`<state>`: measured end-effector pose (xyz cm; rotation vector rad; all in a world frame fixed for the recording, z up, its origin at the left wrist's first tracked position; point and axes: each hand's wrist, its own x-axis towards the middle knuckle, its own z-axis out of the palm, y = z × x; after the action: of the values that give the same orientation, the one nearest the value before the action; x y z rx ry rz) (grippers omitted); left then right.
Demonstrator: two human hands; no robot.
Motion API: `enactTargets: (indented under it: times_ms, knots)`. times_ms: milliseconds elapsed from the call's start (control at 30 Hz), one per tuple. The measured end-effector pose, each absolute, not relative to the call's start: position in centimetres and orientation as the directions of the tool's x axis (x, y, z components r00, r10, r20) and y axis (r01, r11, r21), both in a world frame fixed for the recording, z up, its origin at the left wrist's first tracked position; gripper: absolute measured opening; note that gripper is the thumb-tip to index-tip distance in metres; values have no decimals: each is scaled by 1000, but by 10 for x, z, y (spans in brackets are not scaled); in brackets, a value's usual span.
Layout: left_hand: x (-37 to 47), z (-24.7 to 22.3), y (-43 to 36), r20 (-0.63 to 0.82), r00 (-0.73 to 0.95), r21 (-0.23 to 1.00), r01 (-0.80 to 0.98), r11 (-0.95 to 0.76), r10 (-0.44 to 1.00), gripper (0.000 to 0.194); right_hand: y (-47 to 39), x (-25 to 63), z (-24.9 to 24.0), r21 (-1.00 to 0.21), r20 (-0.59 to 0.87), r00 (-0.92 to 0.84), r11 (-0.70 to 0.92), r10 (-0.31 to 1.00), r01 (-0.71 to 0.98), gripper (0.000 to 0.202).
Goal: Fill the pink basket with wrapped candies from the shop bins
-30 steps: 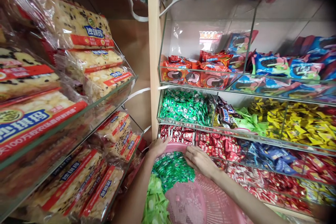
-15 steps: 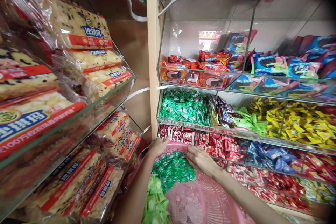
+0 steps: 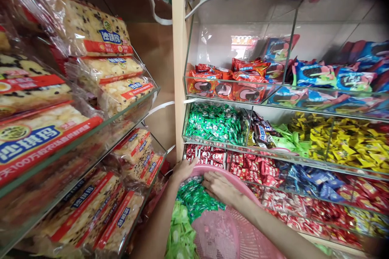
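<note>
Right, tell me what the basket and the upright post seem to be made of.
Basket: probably smooth plastic, slightly glossy, from its evenly perforated pink wall.
Upright post: looks like pale wood or wood-look laminate, fairly matt, from its plain light-tan face.

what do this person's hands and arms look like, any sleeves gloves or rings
Both the left hand and the right hand are bare, with no gloves. The forearms are uncovered too, with no sleeve in view. No watch or bracelet shows at either wrist, and I see no ring on the visible fingers.
</note>
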<state>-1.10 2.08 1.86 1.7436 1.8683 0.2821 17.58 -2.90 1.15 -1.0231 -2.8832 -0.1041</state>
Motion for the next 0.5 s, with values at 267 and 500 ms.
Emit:
enactTargets:
  times_ms: [267,500]
  knots:
    - [-11,17,23,-264,23,499,859,116,964,92,-29,170,16,31,114,-767,769,632,638,29]
    - [-11,20,21,-274,17,501,856,128,962,91,-36,178,26,-64,127,-753,763,646,644,33]
